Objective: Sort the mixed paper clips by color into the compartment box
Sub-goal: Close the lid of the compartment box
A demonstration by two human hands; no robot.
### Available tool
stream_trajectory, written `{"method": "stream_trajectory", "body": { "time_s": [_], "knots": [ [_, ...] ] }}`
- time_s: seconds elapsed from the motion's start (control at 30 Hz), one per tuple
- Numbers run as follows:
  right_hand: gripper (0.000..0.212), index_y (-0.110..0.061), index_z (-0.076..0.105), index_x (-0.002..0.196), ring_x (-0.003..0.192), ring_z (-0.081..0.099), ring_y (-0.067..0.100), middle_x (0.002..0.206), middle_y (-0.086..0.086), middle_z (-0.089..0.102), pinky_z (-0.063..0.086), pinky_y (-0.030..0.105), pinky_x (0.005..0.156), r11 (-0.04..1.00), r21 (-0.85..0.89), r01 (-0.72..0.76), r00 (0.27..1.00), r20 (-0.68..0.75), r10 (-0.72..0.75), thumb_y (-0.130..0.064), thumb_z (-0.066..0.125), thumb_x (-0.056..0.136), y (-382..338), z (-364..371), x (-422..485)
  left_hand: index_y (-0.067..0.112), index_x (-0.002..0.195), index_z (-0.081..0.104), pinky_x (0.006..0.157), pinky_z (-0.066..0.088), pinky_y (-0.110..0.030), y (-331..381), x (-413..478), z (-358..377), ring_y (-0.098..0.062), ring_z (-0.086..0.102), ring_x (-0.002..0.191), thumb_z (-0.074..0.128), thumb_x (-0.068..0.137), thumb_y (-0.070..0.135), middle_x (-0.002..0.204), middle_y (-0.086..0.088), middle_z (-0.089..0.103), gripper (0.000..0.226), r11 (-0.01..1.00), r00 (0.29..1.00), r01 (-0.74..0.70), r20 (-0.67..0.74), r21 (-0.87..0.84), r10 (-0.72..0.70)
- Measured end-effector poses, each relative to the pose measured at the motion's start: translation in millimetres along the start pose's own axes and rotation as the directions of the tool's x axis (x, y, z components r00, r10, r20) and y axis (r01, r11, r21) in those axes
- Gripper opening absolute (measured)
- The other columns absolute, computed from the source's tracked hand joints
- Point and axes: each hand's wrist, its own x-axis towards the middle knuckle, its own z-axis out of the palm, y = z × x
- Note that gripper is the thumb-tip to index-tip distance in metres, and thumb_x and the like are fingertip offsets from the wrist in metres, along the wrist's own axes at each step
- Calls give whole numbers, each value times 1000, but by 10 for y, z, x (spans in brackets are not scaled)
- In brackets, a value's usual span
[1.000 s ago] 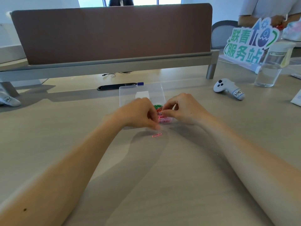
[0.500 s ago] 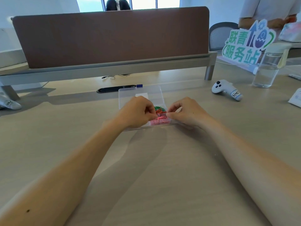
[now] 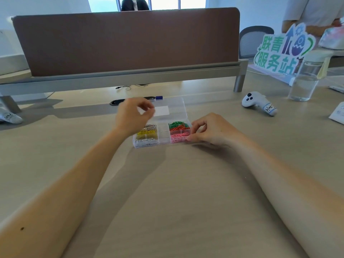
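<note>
Pictured on a pale table [image 3: 176, 192]: a clear compartment box [image 3: 149, 146], lid [image 3: 176, 107] thrown back behind, already stocked by colour. Down the right column, green clips [image 3: 176, 124] farthest, red clips [image 3: 179, 128] next, pink clips [image 3: 178, 136] nearest. Down the left, greyish clips [image 3: 149, 126], yellow clips [image 3: 146, 133], then white clips [image 3: 147, 142].

Light, springy wire throughout, slick on plastic and prone to tangling. Best pinched singly across the loops. Thin, light box too, likely to skid unless steadied at a corner. Pinched at the near right corner, beside the pink clips, by the curled fingers of the right hand [image 3: 210, 131].

Raised above the box's far left side: the left hand [image 3: 132, 116], thumb and forefinger nearly meeting. Too blurred to tell whether holding a clip.
</note>
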Motion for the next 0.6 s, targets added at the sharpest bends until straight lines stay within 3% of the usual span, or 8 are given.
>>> {"method": "stream_trajectory", "body": {
  "time_s": [0.1,0.17,0.23,0.3,0.4,0.5,0.6],
  "knots": [
    [18,-22,71,64,79,66,6,64,-11,68,48,26,70,1000,12,20,999,25,-20,-32,84,71,46,-24,-4,20,106,64,76,50,-33,-320,22,-86,-13,60,82,63,90,24,104,3,64,17,963,966,239,-71,-123,-248],
    [18,-22,71,63,97,68,13,63,-10,70,54,36,81,999,14,37,998,57,-38,-32,84,71,67,-41,-7,16,120,57,62,49,-33,-442,-1,-74,-19,60,72,60,92,23,112,-3,60,29,864,901,425,29,-270,-433],
    [17,-21,73,64,107,65,13,74,-9,73,54,38,87,998,25,57,994,89,-59,-31,84,72,75,-60,-13,13,132,48,48,44,-27,-461,-38,-41,-18,53,60,55,95,20,102,-9,59,38,680,807,580,198,-448,-557],
    [16,-18,74,66,114,61,8,87,-9,74,52,33,89,997,33,69,991,116,-73,-29,84,73,75,-73,-13,12,133,46,43,41,-24,-425,-69,-34,-16,48,54,49,98,21,103,-9,59,36,513,753,640,334,-572,-567],
    [16,-19,73,64,117,58,8,94,-9,74,51,28,87,997,52,61,988,140,-68,-28,84,73,77,-91,-16,13,128,47,40,38,-22,-407,-84,-65,-11,44,47,43,100,30,119,-6,62,32,393,745,640,407,-660,-529],
    [16,-19,73,64,115,60,10,101,-9,73,53,34,91,997,63,44,988,145,-53,-26,84,73,79,-98,-8,19,125,53,43,37,-22,-451,-93,-126,-10,45,52,36,100,47,119,-6,63,41,412,782,601,396,-685,-481],
    [15,-20,74,64,122,53,4,108,-3,72,47,21,84,998,65,22,990,139,-31,-26,85,72,74,-85,2,17,109,66,50,30,-25,-446,-102,-170,-11,43,58,25,98,57,107,-6,64,59,448,808,574,387,-686,-443]
  ]
}}
